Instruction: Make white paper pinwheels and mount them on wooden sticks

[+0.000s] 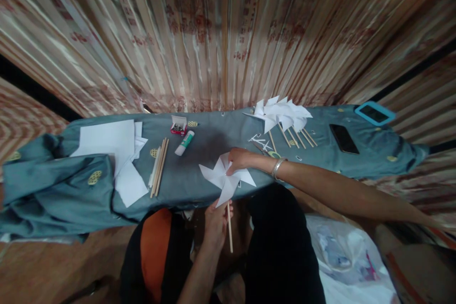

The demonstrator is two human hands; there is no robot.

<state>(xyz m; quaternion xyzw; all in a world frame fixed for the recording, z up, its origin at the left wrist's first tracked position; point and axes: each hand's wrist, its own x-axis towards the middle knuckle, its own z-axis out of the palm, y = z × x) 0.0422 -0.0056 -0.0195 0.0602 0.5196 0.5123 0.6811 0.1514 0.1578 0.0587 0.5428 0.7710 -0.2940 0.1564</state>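
Observation:
A white paper pinwheel on a wooden stick is in front of me at the table's near edge. My left hand is closed round the stick just below the blades. From the right, my right hand reaches over the pinwheel, its fingers closed on the paper blades near the centre. The fingertips partly cover the middle, so any pin there is hard to make out. A silver bracelet circles the right wrist.
Grey cloth covers the narrow table. On it lie white paper sheets, wooden sticks, a glue stick, a small red box of pins, several pinwheels, paper scraps, a phone and a blue-framed device.

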